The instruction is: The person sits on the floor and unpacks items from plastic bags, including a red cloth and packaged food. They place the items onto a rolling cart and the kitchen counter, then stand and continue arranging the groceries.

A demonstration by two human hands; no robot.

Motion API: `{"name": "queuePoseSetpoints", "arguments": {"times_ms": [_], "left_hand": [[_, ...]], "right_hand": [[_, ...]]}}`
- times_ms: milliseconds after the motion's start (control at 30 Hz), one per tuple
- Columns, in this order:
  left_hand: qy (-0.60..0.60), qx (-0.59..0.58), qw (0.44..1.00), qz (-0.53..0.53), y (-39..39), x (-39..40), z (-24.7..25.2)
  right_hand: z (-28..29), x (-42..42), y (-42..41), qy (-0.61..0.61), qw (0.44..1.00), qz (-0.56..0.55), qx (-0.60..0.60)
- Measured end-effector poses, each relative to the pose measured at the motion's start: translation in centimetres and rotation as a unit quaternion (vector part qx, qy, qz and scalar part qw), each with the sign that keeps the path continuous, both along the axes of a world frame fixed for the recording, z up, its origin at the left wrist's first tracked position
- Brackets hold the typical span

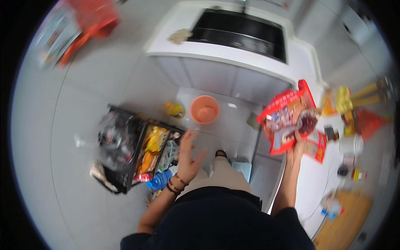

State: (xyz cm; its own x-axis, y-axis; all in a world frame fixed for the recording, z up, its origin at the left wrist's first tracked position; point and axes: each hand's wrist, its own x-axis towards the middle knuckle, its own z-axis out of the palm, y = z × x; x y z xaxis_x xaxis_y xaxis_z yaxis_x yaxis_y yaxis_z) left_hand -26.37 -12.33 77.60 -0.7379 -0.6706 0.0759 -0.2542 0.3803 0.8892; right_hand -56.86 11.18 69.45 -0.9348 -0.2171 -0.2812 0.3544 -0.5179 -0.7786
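My right hand (295, 148) grips the lower edge of a large red food package (289, 118) with a clear window, held up over the right-hand counter's front edge. A smaller red and pale packet (317, 145) shows just beyond that hand; whether it is held too I cannot tell. My left hand (190, 156) is empty, fingers apart, in mid-air in front of my legs. Left of it stands a black-framed rack (134, 153) with yellow and orange packets (151, 147) in one section. A blue plastic bottle (160, 180) is beside my left wrist.
An orange bucket (204, 109) and a yellow container (175, 110) stand on the floor ahead. Behind them is a counter with a black sink (240, 34) and a cloth (180, 36). The right counter (315, 187) bears a white jar (351, 144), bottles and a wooden board (347, 218). Red bags (93, 18) lie far left.
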Motion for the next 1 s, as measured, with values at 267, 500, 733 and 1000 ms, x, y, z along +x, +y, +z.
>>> {"name": "queuePoseSetpoints", "arguments": {"times_ms": [267,500,733,1000], "left_hand": [[0.163,0.230,0.959,-0.005,-1.1,6.4,4.2],[0.305,0.230,0.886,0.264,-0.1,18.0,5.9],[0.358,0.182,0.817,0.413,0.3,26.6,2.5],[0.369,0.283,0.784,0.411,-2.0,31.7,0.6]], "right_hand": [[11.1,16.2,-14.2,0.101,0.937,0.333,0.024],[17.4,29.0,-22.5,0.165,0.814,0.557,-0.024],[20.3,41.1,-29.2,0.263,0.587,0.762,-0.073],[16.7,46.8,-35.8,0.280,0.588,0.757,0.048]]}}
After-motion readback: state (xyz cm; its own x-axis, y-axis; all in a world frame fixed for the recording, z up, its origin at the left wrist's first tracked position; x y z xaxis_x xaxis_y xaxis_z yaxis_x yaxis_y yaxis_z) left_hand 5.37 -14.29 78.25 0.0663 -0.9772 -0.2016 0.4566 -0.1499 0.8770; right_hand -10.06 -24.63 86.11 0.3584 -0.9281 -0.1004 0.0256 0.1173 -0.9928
